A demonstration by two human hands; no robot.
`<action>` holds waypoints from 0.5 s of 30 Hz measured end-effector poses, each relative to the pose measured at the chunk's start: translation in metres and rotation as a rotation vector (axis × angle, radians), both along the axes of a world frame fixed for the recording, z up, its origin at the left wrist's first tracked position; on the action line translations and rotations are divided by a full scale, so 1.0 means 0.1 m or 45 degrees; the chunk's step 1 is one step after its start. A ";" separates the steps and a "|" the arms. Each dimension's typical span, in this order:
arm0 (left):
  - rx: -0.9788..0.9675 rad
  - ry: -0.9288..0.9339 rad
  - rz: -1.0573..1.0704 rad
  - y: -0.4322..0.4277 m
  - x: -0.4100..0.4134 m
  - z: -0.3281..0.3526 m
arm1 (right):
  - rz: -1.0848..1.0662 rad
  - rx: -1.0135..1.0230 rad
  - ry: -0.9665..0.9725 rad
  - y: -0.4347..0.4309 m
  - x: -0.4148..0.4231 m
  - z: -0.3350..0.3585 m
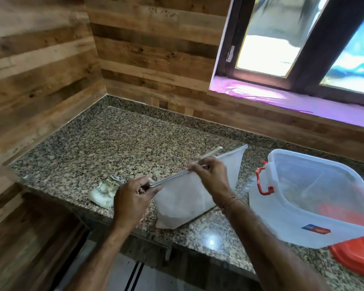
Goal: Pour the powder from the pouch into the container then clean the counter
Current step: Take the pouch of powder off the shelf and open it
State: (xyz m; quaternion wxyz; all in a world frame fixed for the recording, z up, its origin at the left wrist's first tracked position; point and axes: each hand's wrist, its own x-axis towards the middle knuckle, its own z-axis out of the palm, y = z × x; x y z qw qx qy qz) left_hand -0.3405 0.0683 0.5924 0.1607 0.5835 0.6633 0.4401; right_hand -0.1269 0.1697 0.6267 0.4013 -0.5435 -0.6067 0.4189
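A white translucent pouch [183, 198] stands upright on the granite counter [105, 143], its top seam running from near left to far right. My left hand [132, 198] pinches the near end of that seam. My right hand [210, 175] pinches a thin strip along the top, which sticks out past my fingers toward the far right. A clear plastic container [315, 198] with red handle clips sits open to the right of the pouch. A crumpled whitish cloth [104, 192] lies on the counter just left of my left hand.
A red lid [357, 255] lies at the counter's right front edge beside the container. Wood-panelled walls close the counter on the left and back. A window with a purple sill [303, 101] is at the upper right. The counter's front edge drops to the floor below.
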 end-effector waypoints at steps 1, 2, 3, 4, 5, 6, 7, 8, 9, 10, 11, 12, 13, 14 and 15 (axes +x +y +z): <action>-0.006 -0.042 0.007 0.00 -0.06 -0.03 | -0.092 -0.001 0.006 0.11 0.14 -0.02; -0.011 -0.084 0.015 0.00 -0.12 -0.05 | -0.181 0.003 0.005 0.21 0.28 -0.03; -0.016 -0.119 0.026 0.00 -0.17 -0.07 | -0.248 0.008 0.001 0.29 0.42 -0.03; -0.022 -0.139 0.042 0.01 -0.22 -0.09 | -0.300 0.006 -0.006 0.36 0.53 -0.03; -0.027 -0.146 0.067 0.03 -0.27 -0.10 | -0.348 -0.001 -0.001 0.43 0.64 -0.04; -0.031 -0.161 0.095 0.04 -0.31 -0.11 | -0.396 -0.001 0.002 0.49 0.73 -0.04; -0.034 -0.197 0.122 0.06 -0.34 -0.12 | -0.440 0.009 0.008 0.54 0.81 -0.04; -0.034 -0.244 0.149 0.08 -0.36 -0.12 | -0.481 0.015 0.009 0.60 0.86 -0.04; -0.020 -0.280 0.178 0.09 -0.38 -0.12 | -0.518 0.018 0.013 0.65 0.90 -0.05; -0.004 -0.309 0.209 0.10 -0.39 -0.13 | -0.560 0.017 0.022 0.69 0.93 -0.08; 0.009 -0.343 0.234 0.11 -0.40 -0.14 | -0.608 0.009 0.037 0.73 0.95 -0.10; 0.019 -0.387 0.249 0.12 -0.41 -0.16 | -0.660 -0.009 0.053 0.76 0.98 -0.13; 0.029 -0.433 0.254 0.14 -0.41 -0.17 | -0.707 -0.029 0.089 0.78 0.99 -0.16; 0.035 -0.479 0.253 0.15 -0.41 -0.19 | -0.744 -0.043 0.140 0.79 1.00 -0.19; 0.040 -0.532 0.247 0.16 -0.40 -0.21 | -0.757 -0.059 0.202 0.78 0.99 -0.24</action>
